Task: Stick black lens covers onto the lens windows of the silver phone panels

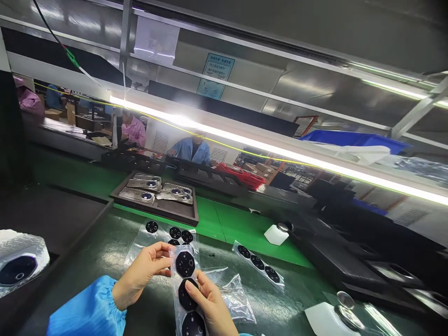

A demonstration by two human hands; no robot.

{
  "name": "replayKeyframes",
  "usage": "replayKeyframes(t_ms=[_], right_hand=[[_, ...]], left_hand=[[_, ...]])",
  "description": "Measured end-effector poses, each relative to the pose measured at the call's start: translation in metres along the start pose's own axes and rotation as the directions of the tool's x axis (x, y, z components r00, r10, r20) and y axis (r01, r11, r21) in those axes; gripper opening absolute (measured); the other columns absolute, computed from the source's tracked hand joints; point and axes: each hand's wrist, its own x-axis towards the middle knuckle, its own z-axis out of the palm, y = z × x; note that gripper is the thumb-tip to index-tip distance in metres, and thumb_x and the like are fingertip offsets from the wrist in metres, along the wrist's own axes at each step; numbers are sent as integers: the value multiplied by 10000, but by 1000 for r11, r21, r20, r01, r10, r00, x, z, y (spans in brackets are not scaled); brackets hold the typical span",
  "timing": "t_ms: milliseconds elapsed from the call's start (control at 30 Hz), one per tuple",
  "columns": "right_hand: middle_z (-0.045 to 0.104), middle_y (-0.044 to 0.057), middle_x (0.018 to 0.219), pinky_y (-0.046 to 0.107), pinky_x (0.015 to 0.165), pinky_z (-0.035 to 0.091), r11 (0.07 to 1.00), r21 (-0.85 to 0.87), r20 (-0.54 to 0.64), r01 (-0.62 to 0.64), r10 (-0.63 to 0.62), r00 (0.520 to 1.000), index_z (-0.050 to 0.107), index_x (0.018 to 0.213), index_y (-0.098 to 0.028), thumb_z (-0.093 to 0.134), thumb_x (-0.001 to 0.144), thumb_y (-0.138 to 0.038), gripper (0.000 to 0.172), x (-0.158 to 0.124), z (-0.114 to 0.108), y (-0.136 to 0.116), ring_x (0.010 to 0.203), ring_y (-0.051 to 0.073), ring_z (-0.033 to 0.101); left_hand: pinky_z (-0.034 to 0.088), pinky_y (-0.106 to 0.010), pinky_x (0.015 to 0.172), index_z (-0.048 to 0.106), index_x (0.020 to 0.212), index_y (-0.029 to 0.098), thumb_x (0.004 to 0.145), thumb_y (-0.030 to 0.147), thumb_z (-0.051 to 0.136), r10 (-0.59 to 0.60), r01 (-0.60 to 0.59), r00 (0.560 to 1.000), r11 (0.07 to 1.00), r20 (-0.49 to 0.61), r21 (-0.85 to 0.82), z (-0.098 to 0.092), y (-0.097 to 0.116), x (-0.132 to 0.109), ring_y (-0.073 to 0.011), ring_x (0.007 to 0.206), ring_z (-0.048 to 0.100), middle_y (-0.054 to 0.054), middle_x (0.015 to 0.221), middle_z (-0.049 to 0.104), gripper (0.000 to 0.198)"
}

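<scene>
A clear plastic strip (pixel 177 298) with three black octagonal discs in a column is held upright before the camera. My right hand (pixel 212 303) grips it from the right, thumb over the middle disc. At its upper left edge, my left hand (pixel 145 270) pinches the film, thumb and fingers close together. Behind my hands, a clear sheet (pixel 138 242) with several black discs lies on the dark green table. A second strip of three black discs (pixel 257 262) lies further right. Crumpled clear film (pixel 240 298) lies beside my right hand.
A dark tray (pixel 191 214) of several silver plates with round parts stands at the back. White bottles (pixel 276 234) with metal caps are at the right. A foil-like piece (pixel 23 261) sits at the far left. People in pink and blue work beyond.
</scene>
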Motion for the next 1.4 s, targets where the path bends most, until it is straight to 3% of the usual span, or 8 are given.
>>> replayKeyframes(t_ms=[200, 367, 467, 600, 767, 967, 1200, 1400], right_hand=[[676, 7, 824, 287, 711, 467, 1000, 26, 27, -4, 4, 1000, 651, 976, -225, 789, 741, -511, 395, 3, 1, 4, 766, 187, 621], [648, 7, 997, 245, 593, 459, 997, -55, -214, 56, -67, 975, 582, 1043, -274, 849, 676, -482, 500, 3, 0, 20, 755, 167, 631], [654, 40, 1074, 260, 578, 474, 989, -136, -234, 60, -91, 968, 550, 1188, -292, 785, 728, -558, 581, 2, -3, 21, 780, 187, 639], [639, 86, 1211, 367, 758, 544, 974, -224, -182, 15, -57, 982, 625, 1206, -275, 675, 764, -689, 609, -2, -7, 8, 1058, 282, 615], [558, 86, 1412, 442, 1008, 465, 983, -177, -118, 42, -63, 991, 570, 1361, -290, 807, 644, -646, 835, -8, -3, -3, 1264, 319, 522], [733, 65, 1020, 369, 896, 487, 992, -116, -217, 51, -75, 973, 763, 1034, -205, 689, 803, -609, 472, -11, -5, -17, 1008, 264, 631], [707, 37, 809, 278, 651, 481, 1000, 5, -289, -14, 15, 957, 725, 817, -190, 776, 725, -583, 407, -12, -31, -26, 802, 207, 637], [641, 1, 693, 250, 636, 447, 999, 28, -315, 27, -17, 949, 666, 726, -181, 821, 677, -564, 416, -9, -34, -24, 691, 147, 561]], left_hand=[[541, -303, 722, 665, 973, 175, 709, 398, 813, -9, 9, 1000, 1000, -2, 29, 0, -6, 3, -175, 805, 648, -22, 846, 685, 376], [547, -317, 693, 626, 764, 159, 648, 426, 846, -23, 24, 999, 999, -35, 35, 6, -14, 7, -167, 710, 634, -6, 701, 656, 365], [548, -320, 733, 611, 730, 163, 671, 442, 822, -17, 18, 998, 1000, -63, 18, 13, -15, 6, -154, 711, 632, -7, 722, 661, 355], [544, -326, 780, 602, 715, 171, 678, 439, 810, 4, -5, 998, 1000, -60, -12, 26, -11, 5, -140, 704, 615, 13, 713, 642, 341], [519, -310, 790, 613, 709, 167, 681, 420, 805, 27, -26, 999, 1000, -25, 6, 42, -8, 2, -145, 717, 595, 14, 689, 633, 319], [504, -290, 790, 609, 738, 174, 702, 430, 801, 39, -39, 999, 999, 14, 30, 38, 4, 0, -143, 739, 581, 18, 718, 632, 322], [516, -329, 860, 558, 761, 201, 773, 472, 758, 10, -10, 998, 1000, 60, 2, 24, 20, 2, -169, 872, 603, 5, 867, 632, 337], [487, -265, 693, 413, 760, 231, 816, 561, 676, -30, 34, 994, 999, 104, -40, 31, 16, 2, -177, 829, 670, 1, 869, 686, 426]])
